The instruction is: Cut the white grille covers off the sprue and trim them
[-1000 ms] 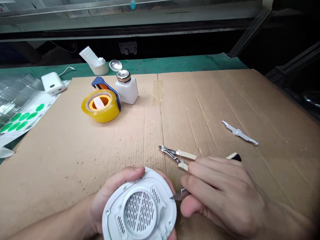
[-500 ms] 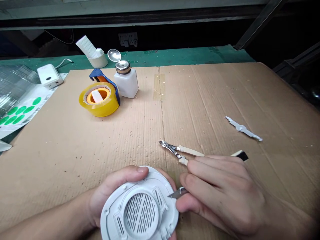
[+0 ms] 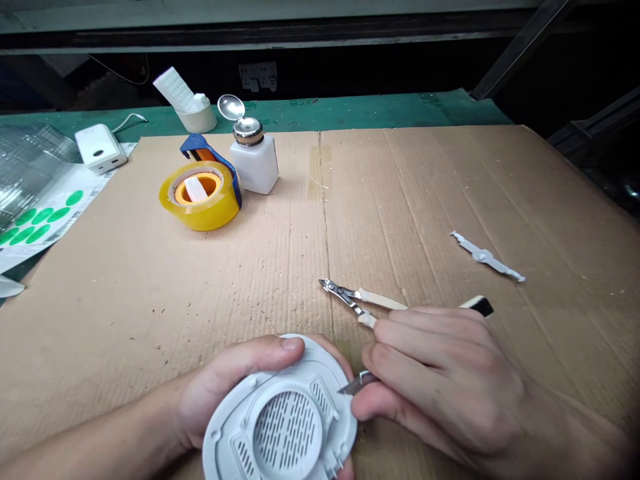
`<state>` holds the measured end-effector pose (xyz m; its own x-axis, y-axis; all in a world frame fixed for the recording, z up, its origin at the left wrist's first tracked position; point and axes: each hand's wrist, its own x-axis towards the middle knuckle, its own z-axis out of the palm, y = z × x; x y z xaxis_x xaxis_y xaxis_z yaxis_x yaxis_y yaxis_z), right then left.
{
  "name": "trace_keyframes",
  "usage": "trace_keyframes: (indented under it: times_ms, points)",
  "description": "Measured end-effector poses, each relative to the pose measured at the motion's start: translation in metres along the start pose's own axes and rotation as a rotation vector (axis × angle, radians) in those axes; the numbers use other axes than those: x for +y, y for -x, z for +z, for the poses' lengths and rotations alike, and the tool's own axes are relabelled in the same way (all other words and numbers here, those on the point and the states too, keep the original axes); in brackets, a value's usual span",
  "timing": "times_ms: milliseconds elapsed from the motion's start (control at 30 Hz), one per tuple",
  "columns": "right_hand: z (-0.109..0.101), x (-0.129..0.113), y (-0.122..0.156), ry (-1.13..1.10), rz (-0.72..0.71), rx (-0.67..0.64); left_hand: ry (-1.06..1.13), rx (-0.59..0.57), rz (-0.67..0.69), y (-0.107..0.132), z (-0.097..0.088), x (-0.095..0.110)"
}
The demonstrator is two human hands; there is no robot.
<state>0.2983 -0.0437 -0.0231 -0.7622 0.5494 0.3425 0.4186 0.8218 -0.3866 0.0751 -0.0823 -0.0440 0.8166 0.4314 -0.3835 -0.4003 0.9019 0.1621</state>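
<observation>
- L hand (image 3: 235, 390): L fingers (image 3: 270, 350) clenched over top edge of white plastic vented cover (image 3: 285, 433), which sits bottom centre of frame, against palm
- R hand (image 3: 445, 380): R fingers (image 3: 425, 333) grasping craft knife (image 3: 477, 306), blade (image 3: 357, 385) at cover's R edge
- Side cutters (image 3: 347, 298) on cardboard sheet (image 3: 150, 287), just above R hand
- Upper left: yellow tape roll (image 3: 200, 197), white dispenser bottle (image 3: 254, 160) beside it

Green bench mat (image 3: 350, 110); wall socket (image 3: 258, 77) on dark wall (image 3: 380, 73); angled metal strut (image 3: 520, 51) upper right.
</observation>
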Motion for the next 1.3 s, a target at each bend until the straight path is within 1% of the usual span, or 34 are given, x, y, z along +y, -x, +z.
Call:
trace_keyframes:
  times_ms: [333,600,800,933,1000,1067,1167,1233,1300]
  points:
    - [0.003,0.002,-0.003,-0.029,-0.017,-0.042,-0.016,0.014,-0.007,0.000,-0.002,0.001]
    - [0.007,0.003,-0.001,-0.054,-0.033,-0.028,-0.020,-0.010,0.017,0.000,0.000,0.001]
    - [0.009,0.005,-0.004,-0.074,-0.042,-0.017,-0.053,0.009,0.000,-0.001,0.003,0.006]
    - [0.009,0.005,-0.004,-0.080,-0.049,-0.018,-0.056,-0.036,0.000,-0.002,0.002,0.005]
    - [0.006,0.005,-0.004,-0.129,-0.041,-0.020,-0.045,-0.053,-0.005,-0.002,0.002,0.004]
    - [0.003,0.004,-0.005,-0.235,-0.001,-0.014,-0.017,-0.033,-0.020,-0.003,0.003,0.004]
    - [-0.002,0.002,-0.006,-0.394,0.125,-0.001,0.022,0.007,-0.073,-0.002,0.006,0.006]
    - [-0.003,0.001,-0.007,-0.443,0.217,-0.012,0.044,0.002,-0.089,-0.002,0.005,0.006]
    - [-0.002,-0.001,-0.008,-0.445,0.281,-0.014,0.037,-0.013,-0.113,-0.001,0.002,0.006]
